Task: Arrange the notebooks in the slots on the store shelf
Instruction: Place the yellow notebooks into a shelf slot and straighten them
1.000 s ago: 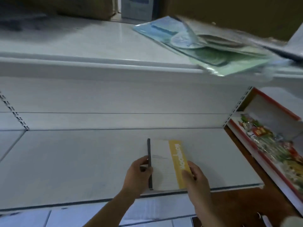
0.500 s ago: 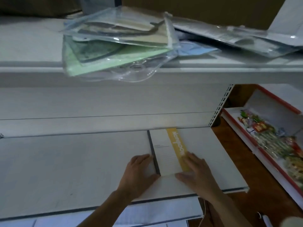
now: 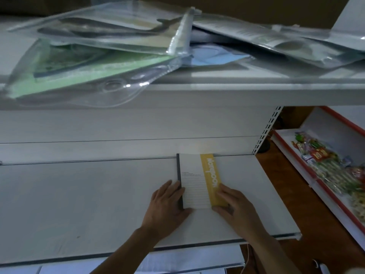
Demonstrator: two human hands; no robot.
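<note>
On the upper shelf (image 3: 197, 95), at the left, a pile of clear plastic sleeves (image 3: 94, 56) lay with green and pale sheets inside, and one sleeve hung a little over the front edge. More sleeves (image 3: 276, 40) lay further to the right on the same shelf, partly one over the other.

Below it, the lower shelf (image 3: 79, 194) was white and flat. The left hand (image 3: 167, 202) lay flat on this shelf, palm down, fingers stretched forward and loose, not closed around anything; its fingertips touched the dark spine at the left edge of the notebook (image 3: 194, 180), and its thumb lay against the near left corner. The notebook lay flat on the lower shelf, with its far end against the back panel (image 3: 118, 127), somewhat right of the middle of the shelf. Its cover was white with thin lines, and a yellow band (image 3: 211, 178) with white letters ran along its right side. The right hand (image 3: 235, 204) was also flat and open, palm down; its fingers rested on the near end of the yellow band and its thumb lay along the near edge of the notebook.

At the far right, apart from the white shelves, a rack with red edges (image 3: 296, 155) held colourful packets (image 3: 325, 167), too blurred to read
</note>
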